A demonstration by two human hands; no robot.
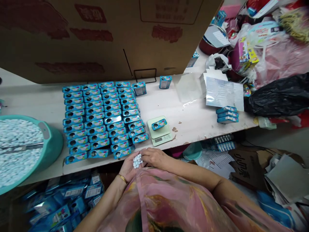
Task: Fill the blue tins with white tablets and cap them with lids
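My left hand is cupped palm up in front of my body, holding a small heap of pale blue-white candies. Against the heap's right side rest the bent fingers of my right hand; its fingertips are partly hidden, so whatever they pinch is not visible. Just beyond the hands, a pale green digital scale carries one blue box lying on it. Left of the scale stand close rows of blue boxes, many with a dark round opening on top.
A turquoise tub full of candies stands at the left. A large cardboard box blocks the back of the table. Stacked blue boxes sit near the right front edge, beside a black bag. More boxes lie below.
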